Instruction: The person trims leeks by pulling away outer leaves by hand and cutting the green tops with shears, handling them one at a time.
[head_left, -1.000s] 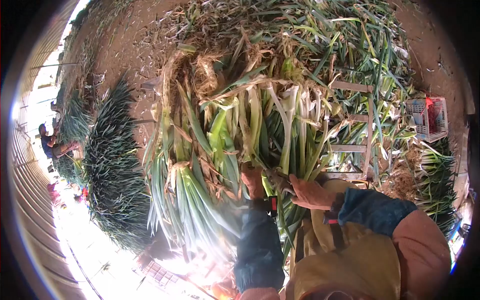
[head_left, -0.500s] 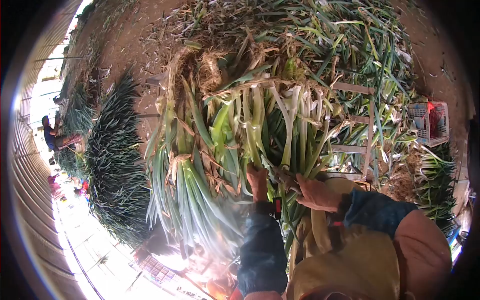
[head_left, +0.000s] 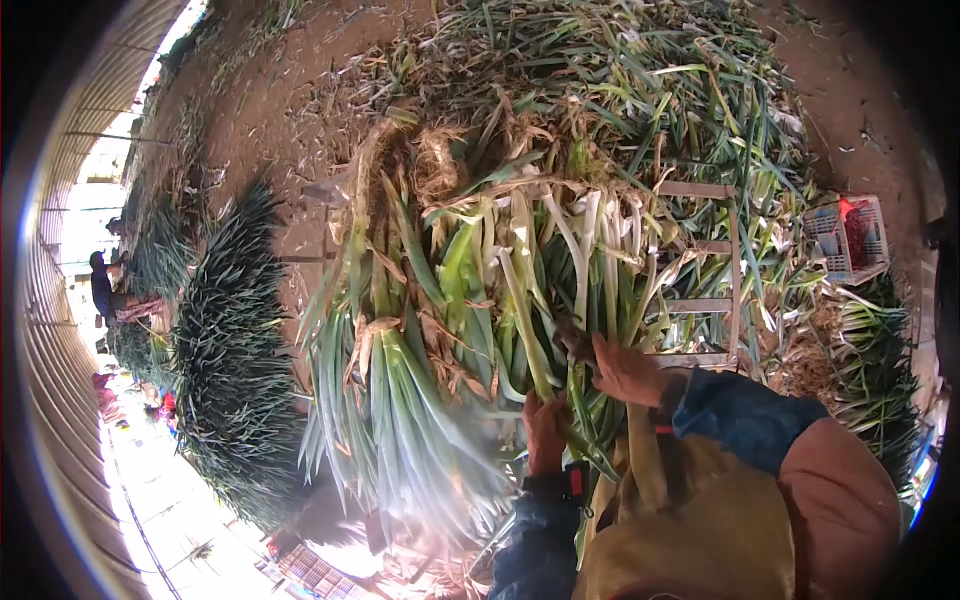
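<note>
A heap of leeks [head_left: 460, 270] with pale shanks, green leaves and dry brown outer leaves lies before me, root ends pointing away. My left hand [head_left: 545, 432] is closed around the lower part of one leek stalk [head_left: 522, 325], whose pale end slants up and away over the heap. Close by on the right is my right hand [head_left: 625, 372], its fingers curled by a small dark brown object [head_left: 575, 340] that I cannot make out. Leek leaves hang down between the two hands, near the tan apron [head_left: 690, 530].
A slatted rack [head_left: 735, 270] shows right of the heap. Beyond lie trimmed leaves [head_left: 680, 90] on the soil. A white crate [head_left: 848, 240] and more leeks [head_left: 865, 350] are at far right. Left stands a long dark-green leek row [head_left: 240, 350], with another person [head_left: 110, 290] beyond.
My left hand has moved down toward my body, drawing a leek stalk along with it. The right hand stays near the same spot, slightly right. The view has shifted a little.
</note>
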